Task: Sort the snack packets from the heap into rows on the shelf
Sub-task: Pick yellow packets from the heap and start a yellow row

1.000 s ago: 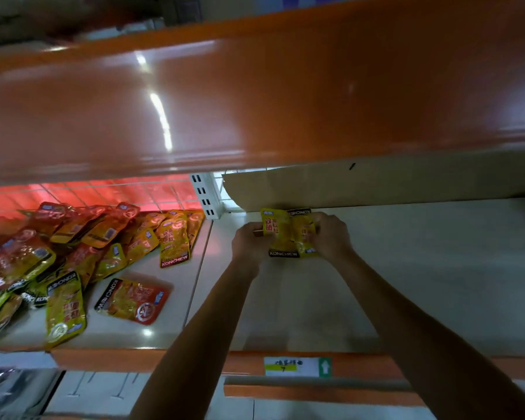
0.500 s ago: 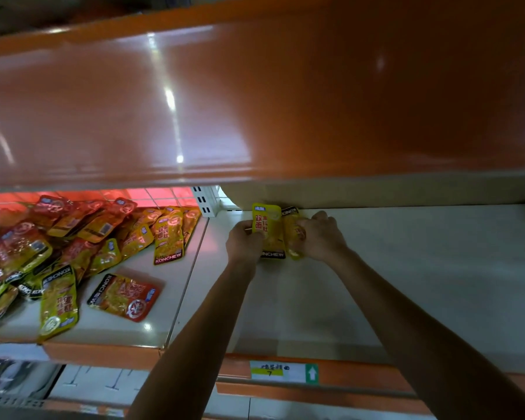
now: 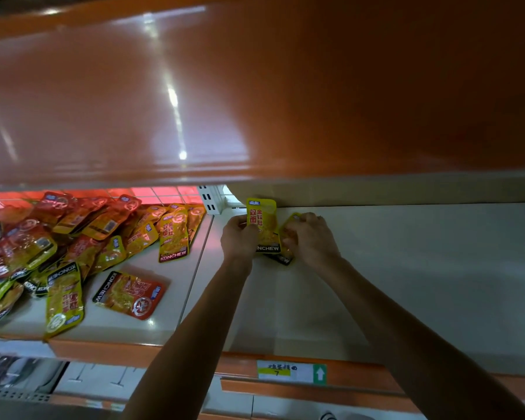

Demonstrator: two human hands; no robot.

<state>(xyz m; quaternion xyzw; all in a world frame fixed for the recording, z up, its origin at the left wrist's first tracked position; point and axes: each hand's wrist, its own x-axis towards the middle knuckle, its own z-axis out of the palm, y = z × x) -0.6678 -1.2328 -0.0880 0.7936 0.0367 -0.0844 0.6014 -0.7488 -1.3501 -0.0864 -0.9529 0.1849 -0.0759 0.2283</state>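
Nearest to us, a price label point(image 3: 291, 372) with a green arrow sits on the orange front lip of the pale shelf point(image 3: 406, 283). On the left bay, two loose packets lie flat in front of the heap: a yellow KONCHEW packet point(image 3: 63, 301) and, to its right, an orange-red packet point(image 3: 131, 295). Farther in, both forearms reach to the right bay's far left corner. We see the left hand point(image 3: 238, 237) curled round the left edge of an upright yellow packet point(image 3: 262, 219). Just to its right, the right hand point(image 3: 311, 237) curls its fingers over a second yellow packet point(image 3: 287, 256) lying partly behind the first. The heap of snack packets point(image 3: 58, 234) fills the left bay's far side, beside a white slotted post point(image 3: 208, 200). An orange upper shelf point(image 3: 255, 86) hangs overhead.
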